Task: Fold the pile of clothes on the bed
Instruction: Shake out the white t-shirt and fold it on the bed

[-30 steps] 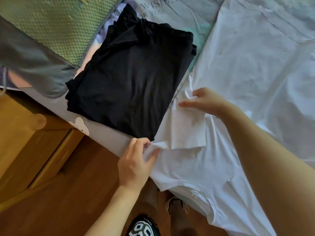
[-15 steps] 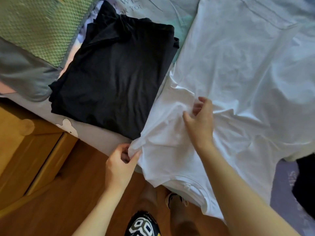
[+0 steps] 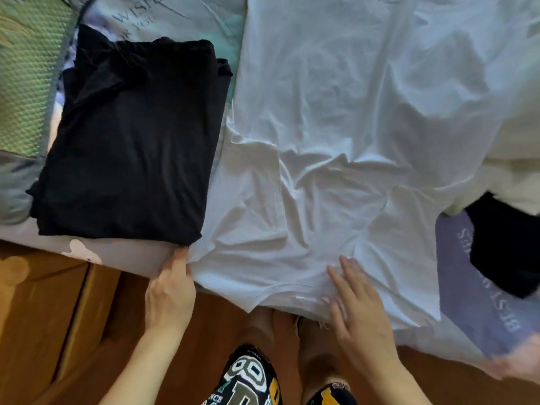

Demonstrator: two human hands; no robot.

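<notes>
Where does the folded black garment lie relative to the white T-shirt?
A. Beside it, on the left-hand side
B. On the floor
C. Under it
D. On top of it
A: the folded black garment lies on the bed beside the spread white T-shirt, on the left-hand side.

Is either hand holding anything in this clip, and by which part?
The left hand grips the white T-shirt at its near-left corner, by the bed edge. The right hand lies flat on it near the collar, gripping nothing.
</notes>
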